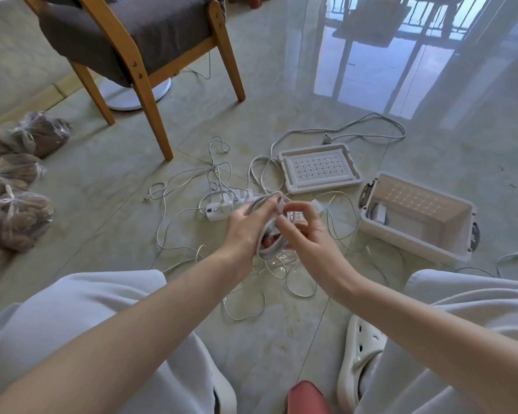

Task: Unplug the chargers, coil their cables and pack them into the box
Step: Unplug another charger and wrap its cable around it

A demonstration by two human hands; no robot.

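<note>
At the far left, clear plastic bags [21,162] of brown items lie in a row on the tiled floor [102,180]. To their right stands a wooden chair [138,55] with a grey cushion, and a round white base [132,97] sits on the floor behind its legs. Further right a white power strip [214,211] lies on the floor with white chargers [231,200] plugged into it side by side, their thin white cables [168,216] sprawling loose around it. In front of the strip the left hand [245,225] holds a coiled cable [269,249], its fingers curled through and around the loops. The right hand [302,228] meets the coil from the other side, thumb and forefinger bent narrowly together on a strand at the top of the bundle. More slack cable trails on the floor below both hands. Beyond the hands the lid [320,167] lies flat, underside up, with a thicker white cord and its plug [326,141] just behind it. To the right of the lid, the box [416,231] sits open, holding 1 packed charger [379,215] against its left end. A white perforated shoe [359,354] shows at the lower right.
</note>
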